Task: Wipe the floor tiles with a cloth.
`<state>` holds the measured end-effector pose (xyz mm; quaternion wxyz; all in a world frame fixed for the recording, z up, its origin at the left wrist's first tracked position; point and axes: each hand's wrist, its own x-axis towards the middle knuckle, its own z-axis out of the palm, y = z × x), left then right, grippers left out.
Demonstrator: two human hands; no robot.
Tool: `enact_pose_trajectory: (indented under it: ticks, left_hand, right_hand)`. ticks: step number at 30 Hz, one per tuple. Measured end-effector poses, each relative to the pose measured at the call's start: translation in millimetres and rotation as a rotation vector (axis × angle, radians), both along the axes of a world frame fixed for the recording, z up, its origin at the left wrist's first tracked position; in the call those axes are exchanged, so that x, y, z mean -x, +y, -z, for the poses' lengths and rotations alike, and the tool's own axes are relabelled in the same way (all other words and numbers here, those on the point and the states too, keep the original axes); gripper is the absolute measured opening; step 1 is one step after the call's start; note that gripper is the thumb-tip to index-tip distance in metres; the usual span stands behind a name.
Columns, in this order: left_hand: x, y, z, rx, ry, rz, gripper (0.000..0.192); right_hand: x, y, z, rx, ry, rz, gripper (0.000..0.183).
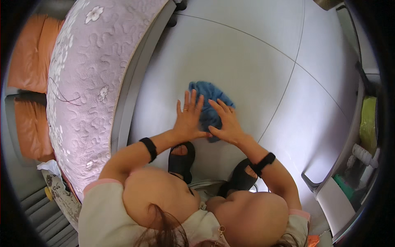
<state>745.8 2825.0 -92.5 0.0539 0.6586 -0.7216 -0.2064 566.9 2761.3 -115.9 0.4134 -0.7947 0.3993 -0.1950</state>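
Note:
A crumpled blue cloth (213,92) lies on the pale tiled floor (247,61) in front of my feet. Over its left edge my left hand (189,119) is spread with the fingers apart; a ring shows on one finger. My right hand (226,122) lies over the cloth's right side, its fingers bent and separated. Both hands look empty, though whether the palms touch the cloth cannot be told. Parts of the cloth are hidden beneath them. Black bands circle both forearms.
A bed with a quilted pink floral cover (92,71) borders the floor on the left, its grey frame (132,80) along the edge. Orange cushions (34,55) stand beyond it. At right is a rack (333,203) holding several items. Black sandals (182,160) are on my feet.

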Motion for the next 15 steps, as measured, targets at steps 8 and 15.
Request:
enact_pose_trajectory:
  ticks: [8, 15]
  left_hand:
    - [21.9, -24.2, 21.4, -0.148, 0.061, 0.084, 0.069]
    - [32.0, -95.8, 5.8, 0.429, 0.151, 0.132, 0.04]
  right_hand:
    - [125.7, 16.2, 2.0, -0.489, -0.014, 0.577, 0.043]
    - [161.2, 112.4, -62.6, -1.264, -0.088, 0.731, 0.041]
